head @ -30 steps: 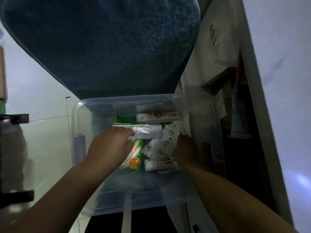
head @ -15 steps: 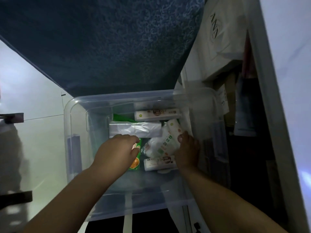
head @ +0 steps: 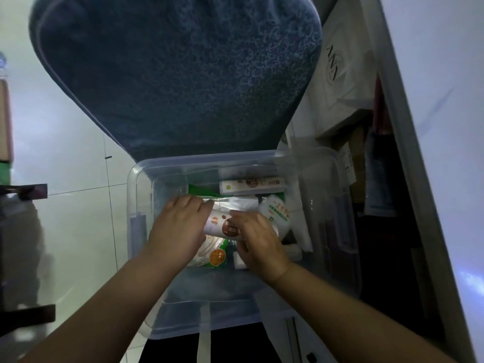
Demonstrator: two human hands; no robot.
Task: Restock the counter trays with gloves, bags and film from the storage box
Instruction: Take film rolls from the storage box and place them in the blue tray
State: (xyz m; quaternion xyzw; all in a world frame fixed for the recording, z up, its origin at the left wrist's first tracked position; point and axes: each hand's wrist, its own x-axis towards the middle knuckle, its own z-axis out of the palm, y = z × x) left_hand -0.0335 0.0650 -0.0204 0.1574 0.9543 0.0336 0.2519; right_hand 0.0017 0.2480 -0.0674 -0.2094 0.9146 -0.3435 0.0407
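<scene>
Storage box (head: 136,205) clear, faint bluish tint. Chair back (head: 183,74) dark blue, pale swirl pattern all over. Carton (head: 222,225) white, brown and orange round prints. Pack (head: 216,256) green, orange disc, white print. Long box (head: 251,186) white, green dot, brown patch. Pouch (head: 277,212) white, green lettering. Floor tiles (head: 78,218) white, thin dark grout lines.

Storage box (head: 183,163): we see packets inside.
Left grip (head: 180,226), right grip (head: 259,242): both hold one white carton (head: 222,226).

Pale tiled floor (head: 78,158), blue patterned cushion (head: 178,74) (dim light).
</scene>
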